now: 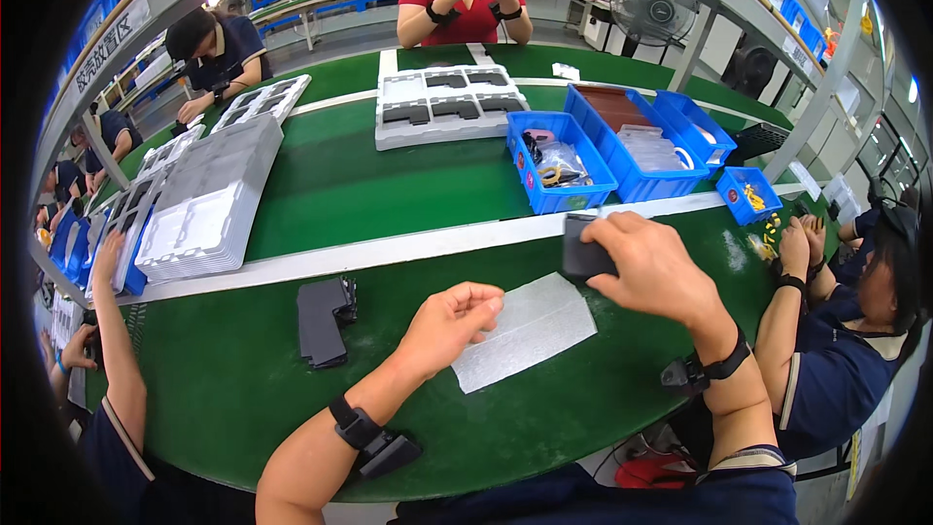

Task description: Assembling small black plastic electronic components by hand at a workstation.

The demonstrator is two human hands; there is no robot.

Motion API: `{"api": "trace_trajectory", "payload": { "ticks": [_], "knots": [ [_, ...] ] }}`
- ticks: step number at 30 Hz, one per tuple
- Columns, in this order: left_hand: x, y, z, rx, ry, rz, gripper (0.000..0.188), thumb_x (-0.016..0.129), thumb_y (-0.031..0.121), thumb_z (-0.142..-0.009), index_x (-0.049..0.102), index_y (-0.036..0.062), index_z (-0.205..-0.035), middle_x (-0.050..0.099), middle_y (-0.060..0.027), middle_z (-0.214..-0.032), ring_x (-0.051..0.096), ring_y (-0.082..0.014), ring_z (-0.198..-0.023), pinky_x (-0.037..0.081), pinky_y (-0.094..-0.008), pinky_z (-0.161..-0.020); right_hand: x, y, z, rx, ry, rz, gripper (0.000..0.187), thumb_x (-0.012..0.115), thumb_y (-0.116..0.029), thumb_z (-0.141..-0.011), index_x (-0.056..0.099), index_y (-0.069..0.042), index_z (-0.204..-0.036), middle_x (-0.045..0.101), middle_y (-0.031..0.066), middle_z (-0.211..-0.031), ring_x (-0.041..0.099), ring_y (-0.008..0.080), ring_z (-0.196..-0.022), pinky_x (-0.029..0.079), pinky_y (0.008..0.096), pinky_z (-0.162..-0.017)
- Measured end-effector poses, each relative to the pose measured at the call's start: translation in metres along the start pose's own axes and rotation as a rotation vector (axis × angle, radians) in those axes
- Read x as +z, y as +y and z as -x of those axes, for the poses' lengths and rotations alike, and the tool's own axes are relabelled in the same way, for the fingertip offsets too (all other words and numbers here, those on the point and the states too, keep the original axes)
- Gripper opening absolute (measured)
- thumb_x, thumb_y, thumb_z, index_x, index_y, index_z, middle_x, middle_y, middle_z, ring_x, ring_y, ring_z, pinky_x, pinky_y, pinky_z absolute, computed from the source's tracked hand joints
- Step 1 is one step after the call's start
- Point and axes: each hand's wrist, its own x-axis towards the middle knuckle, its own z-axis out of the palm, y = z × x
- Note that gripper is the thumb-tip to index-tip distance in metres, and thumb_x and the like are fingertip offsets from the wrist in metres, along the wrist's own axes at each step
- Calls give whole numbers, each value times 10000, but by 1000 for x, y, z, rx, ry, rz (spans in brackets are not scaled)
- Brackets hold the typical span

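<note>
deep green is shown by the worktop (233,360), which is crossed by a white strip (389,250). the l-shaped pieces (321,323) and the held flat piece (580,258) are seen as matte black, and the thin sheet (530,332) as whitish grey. the parts bins (573,200) are coloured bright blue, the small pieces (754,198) yellow, the moulded trays (209,199) pale grey. navy sleeves (821,394) are edged with cream; a co-worker's shirt (473,24) is coloured plain red.

Place: a factory assembly hall.
Bench (340,194): green, shared by workers (462,15) at 10, 12 and 3 o'clock.
Parts (320,326): dark, piled at 8, set into a tray (400,87) at 12.
Bins (573,200): blue, grouped at 2.
Shirts (847,376): navy, worn alike at 10 and 3.
</note>
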Motion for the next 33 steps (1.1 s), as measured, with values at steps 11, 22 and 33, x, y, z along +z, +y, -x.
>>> {"api": "trace_trajectory", "payload": {
  "ticks": [11,22,33],
  "knots": [
    [-14,-9,2,127,173,274,226,647,118,-880,610,22,-1081,638,-40,-968,601,-68,-818,507,-200,-637,95,-39,-14,-315,84,-467,329,769,-113,-634,551,-46,-871,564,81,-827,579,265,-798,483,367,-674],
    [2,-5,12,166,227,199,135,653,65,-859,626,9,-978,653,-34,-889,607,-71,-777,517,-221,-675,94,-44,-15,37,192,-878,127,680,-20,-762,635,4,-879,637,101,-798,615,221,-692,495,321,-624],
    [0,-4,13,128,218,326,141,603,74,-896,630,10,-1018,647,-38,-942,603,-74,-832,552,-249,-732,94,-46,-16,-342,415,-257,173,660,27,-666,653,-34,-828,634,47,-826,573,195,-715,443,311,-588]
  ]
}}
